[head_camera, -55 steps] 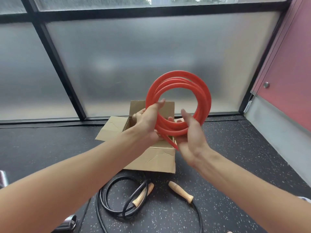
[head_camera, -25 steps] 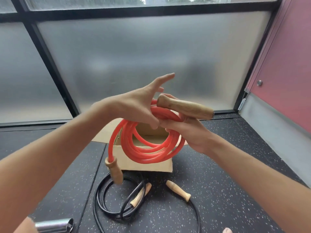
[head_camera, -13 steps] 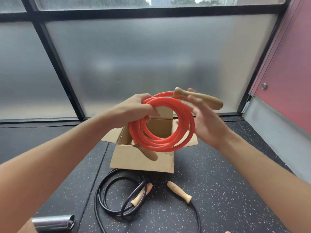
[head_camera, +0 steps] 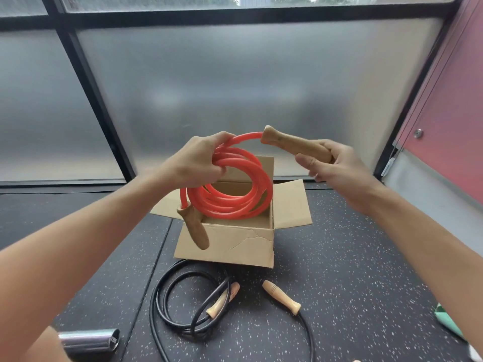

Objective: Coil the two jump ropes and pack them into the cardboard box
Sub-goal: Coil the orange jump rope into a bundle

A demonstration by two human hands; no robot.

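- The coiled red jump rope [head_camera: 230, 202] is gripped by the left hand [head_camera: 194, 163] just above the cardboard box [head_camera: 235, 244].
- The black jump rope [head_camera: 188, 304] is seen lying loose before the box.
- A wooden handle [head_camera: 295, 147] is held by the right hand [head_camera: 337, 168] above the box; lowering the coil inside is judged next.

The black rope [head_camera: 183, 327] runs off the bottom edge; a green object [head_camera: 447, 322] is cut by the right edge; the red coil [head_camera: 230, 205] hides the cardboard box's [head_camera: 235, 244] floor.
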